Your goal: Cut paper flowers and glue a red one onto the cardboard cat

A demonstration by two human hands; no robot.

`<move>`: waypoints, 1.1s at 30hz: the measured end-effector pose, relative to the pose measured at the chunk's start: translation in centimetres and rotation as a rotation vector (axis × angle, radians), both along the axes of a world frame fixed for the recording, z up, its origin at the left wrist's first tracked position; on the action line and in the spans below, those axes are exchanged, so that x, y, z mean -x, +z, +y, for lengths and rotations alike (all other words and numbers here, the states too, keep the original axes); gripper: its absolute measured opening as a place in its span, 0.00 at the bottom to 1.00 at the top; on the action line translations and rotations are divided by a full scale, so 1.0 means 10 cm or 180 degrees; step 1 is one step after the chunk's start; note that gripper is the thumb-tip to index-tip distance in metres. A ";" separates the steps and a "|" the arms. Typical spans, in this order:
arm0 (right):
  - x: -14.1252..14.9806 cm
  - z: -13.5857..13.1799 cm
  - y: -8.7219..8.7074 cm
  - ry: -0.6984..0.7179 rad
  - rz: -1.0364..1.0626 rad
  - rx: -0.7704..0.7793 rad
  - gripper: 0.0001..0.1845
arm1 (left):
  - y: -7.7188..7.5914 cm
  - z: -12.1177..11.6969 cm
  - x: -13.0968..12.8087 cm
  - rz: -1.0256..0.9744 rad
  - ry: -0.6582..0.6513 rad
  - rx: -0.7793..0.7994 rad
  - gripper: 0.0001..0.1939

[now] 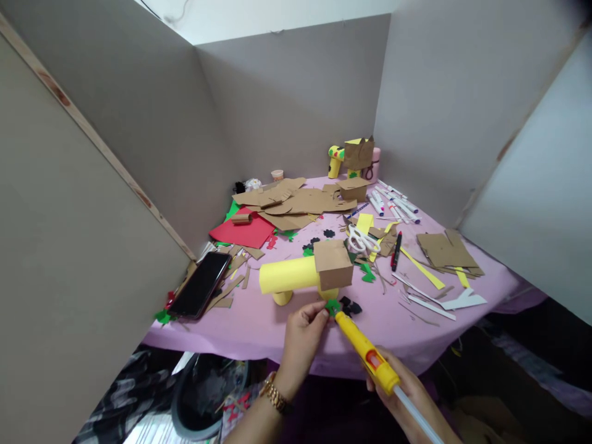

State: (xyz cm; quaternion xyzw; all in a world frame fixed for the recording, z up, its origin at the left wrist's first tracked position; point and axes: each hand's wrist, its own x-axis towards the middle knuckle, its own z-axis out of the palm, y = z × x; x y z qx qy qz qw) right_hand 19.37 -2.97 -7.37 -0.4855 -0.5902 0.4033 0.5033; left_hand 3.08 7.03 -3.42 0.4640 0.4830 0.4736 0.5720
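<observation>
My right hand [402, 385] is wrapped round a yellow glue gun [358, 339], with a long glue stick [419, 416] coming out of its rear. Its nozzle touches or nearly touches a small green paper cutout [332, 306]. Between thumb and fingers, my left hand [309, 324] pinches that cutout near the table's front edge. Just behind it stands a yellow paper tube [289, 275] on short yellow legs, with a cardboard box [333, 265] on its right end. Black paper cutouts [350, 306] lie right of the green one.
A phone [201, 285] lies at the left. White scissors [363, 239], markers [393, 203] and cardboard scraps [448, 251] spread over the right side. Cardboard sheets [296, 203] and red paper [243, 229] lie farther back. Grey panels surround the table, and a bucket [208, 394] stands below.
</observation>
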 end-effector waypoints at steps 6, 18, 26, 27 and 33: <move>-0.02 -0.01 -0.05 0.0091 -0.0140 -0.0061 0.23 | 0.00 -0.01 0.00 0.0014 -0.0004 -0.0023 0.10; -0.02 -0.02 -0.06 0.0011 -0.0197 -0.0062 0.20 | -0.04 0.01 0.01 0.0073 -0.0012 -0.0085 0.10; -0.03 -0.03 -0.06 0.0053 -0.0254 -0.0106 0.17 | -0.02 0.00 0.01 0.0006 -0.0020 -0.0075 0.10; -0.03 -0.03 -0.06 0.0038 -0.0277 -0.0105 0.16 | -0.02 0.00 0.01 0.0007 -0.0021 -0.0079 0.10; -0.03 -0.03 -0.06 0.0195 -0.0267 -0.0169 0.14 | -0.02 0.00 0.01 0.0036 -0.0017 -0.0105 0.09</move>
